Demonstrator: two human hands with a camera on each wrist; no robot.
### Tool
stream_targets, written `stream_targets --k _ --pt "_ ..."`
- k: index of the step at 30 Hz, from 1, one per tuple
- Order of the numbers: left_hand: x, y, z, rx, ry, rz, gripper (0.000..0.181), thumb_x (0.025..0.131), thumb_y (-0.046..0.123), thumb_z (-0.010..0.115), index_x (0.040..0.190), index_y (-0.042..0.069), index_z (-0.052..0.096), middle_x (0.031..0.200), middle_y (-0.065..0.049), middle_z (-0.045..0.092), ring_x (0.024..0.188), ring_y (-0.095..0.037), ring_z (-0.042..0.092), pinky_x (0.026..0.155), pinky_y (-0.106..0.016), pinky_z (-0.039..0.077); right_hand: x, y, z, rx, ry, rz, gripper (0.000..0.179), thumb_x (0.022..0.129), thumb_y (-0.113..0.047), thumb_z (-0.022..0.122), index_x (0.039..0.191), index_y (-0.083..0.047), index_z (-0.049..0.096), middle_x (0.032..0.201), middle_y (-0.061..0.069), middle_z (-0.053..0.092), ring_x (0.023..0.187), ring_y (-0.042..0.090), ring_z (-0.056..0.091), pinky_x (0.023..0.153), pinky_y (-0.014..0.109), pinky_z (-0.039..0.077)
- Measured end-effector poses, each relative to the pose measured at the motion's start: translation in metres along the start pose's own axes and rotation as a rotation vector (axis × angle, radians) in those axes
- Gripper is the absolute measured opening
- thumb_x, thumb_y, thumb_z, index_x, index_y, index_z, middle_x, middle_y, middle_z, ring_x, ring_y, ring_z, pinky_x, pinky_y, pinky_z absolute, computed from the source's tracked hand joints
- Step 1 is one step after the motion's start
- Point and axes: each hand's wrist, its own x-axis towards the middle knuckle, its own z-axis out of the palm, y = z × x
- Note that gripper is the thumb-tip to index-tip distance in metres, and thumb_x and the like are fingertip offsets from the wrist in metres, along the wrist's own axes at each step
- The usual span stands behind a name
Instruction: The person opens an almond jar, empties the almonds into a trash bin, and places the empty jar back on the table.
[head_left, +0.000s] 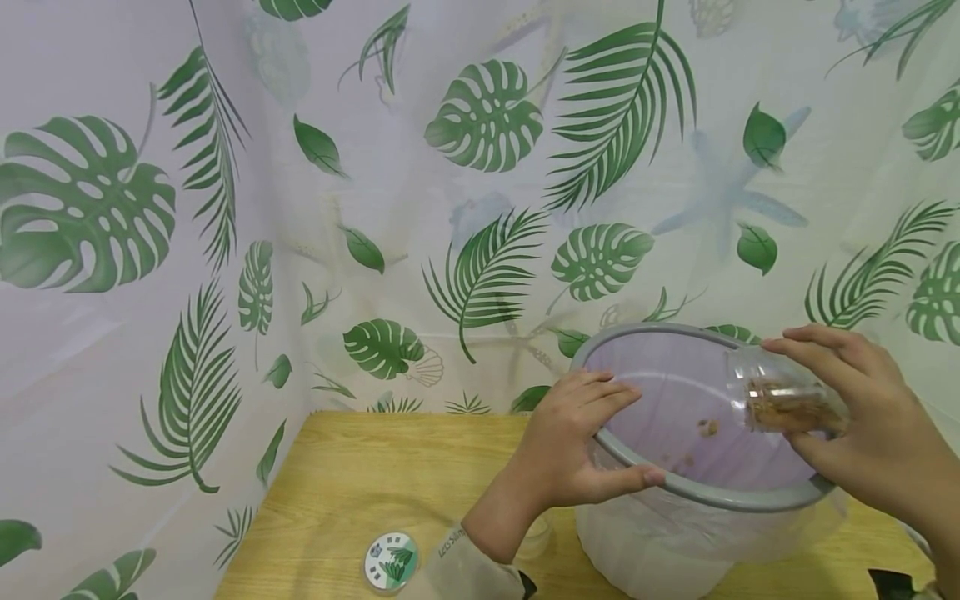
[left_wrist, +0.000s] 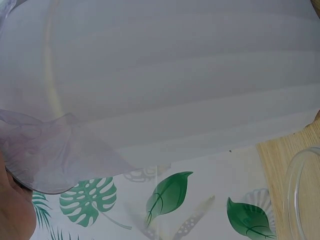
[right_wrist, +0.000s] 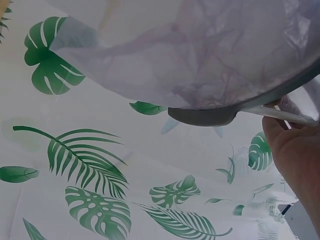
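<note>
A white trash bin [head_left: 652,542] with a grey rim and a thin purple liner bag [head_left: 660,400] stands on the table. My left hand [head_left: 573,442] grips the rim at its left side, fingers over the edge and thumb along the near outside. My right hand [head_left: 877,408] holds a clear jar [head_left: 795,396] tipped on its side at the bin's right rim, its mouth turned inward. Brown bits lie in the jar, and a few small brown crumbs [head_left: 707,428] show against the liner. The left wrist view is mostly filled by the bin's side [left_wrist: 175,85].
A round lid [head_left: 391,562] with a green and white label lies on the wooden table [head_left: 367,467], left of my left forearm. A clear round container [left_wrist: 299,195] stands beside the bin, partly hidden by my left wrist. Leaf-patterned sheets [head_left: 487,275] enclose the table's back and left.
</note>
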Motion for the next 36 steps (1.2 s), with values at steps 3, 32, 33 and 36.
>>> stream_targets --k 3,32,33,36 --pt "0.0000 -0.0005 0.0004 0.000 0.002 0.003 0.075 0.075 0.063 0.070 0.138 0.025 0.057 0.136 0.009 0.060 0.138 -0.009 0.043 0.120 -0.028 0.024 0.0003 0.0000 -0.0005 0.010 -0.003 0.001 0.108 0.042 0.023 0.081 0.141 -0.015 0.054 0.144 0.019 0.044 0.133 0.041 0.034 0.113 0.057 0.027" --pt "0.0000 0.0008 -0.0004 -0.007 0.007 -0.001 0.075 0.074 0.063 0.071 0.136 0.023 0.058 0.135 0.008 0.061 0.137 -0.013 0.046 0.120 -0.029 0.025 -0.0010 -0.0047 0.0002 0.073 0.011 -0.016 0.100 0.045 0.026 0.073 0.136 -0.013 0.059 0.140 0.020 0.047 0.139 0.031 0.031 0.116 0.060 0.019" --pt "-0.0002 0.0007 -0.0004 -0.008 0.007 -0.001 0.075 0.074 0.063 0.071 0.136 0.023 0.058 0.135 0.008 0.061 0.137 -0.013 0.046 0.120 -0.029 0.025 -0.0009 -0.0052 0.0002 0.072 0.011 -0.016 0.100 0.045 0.026 0.073 0.136 -0.013 0.059 0.140 0.020 0.047 0.139 0.031 0.031 0.116 0.061 0.019" --pt "-0.0004 0.0008 -0.0001 -0.009 0.009 -0.001 0.075 0.074 0.063 0.071 0.136 0.023 0.059 0.134 0.008 0.062 0.136 -0.013 0.047 0.120 -0.029 0.025 -0.0010 -0.0067 0.0002 0.075 0.014 -0.013 0.099 0.046 0.027 0.073 0.135 -0.013 0.059 0.139 0.020 0.047 0.138 0.033 0.031 0.115 0.059 0.020"
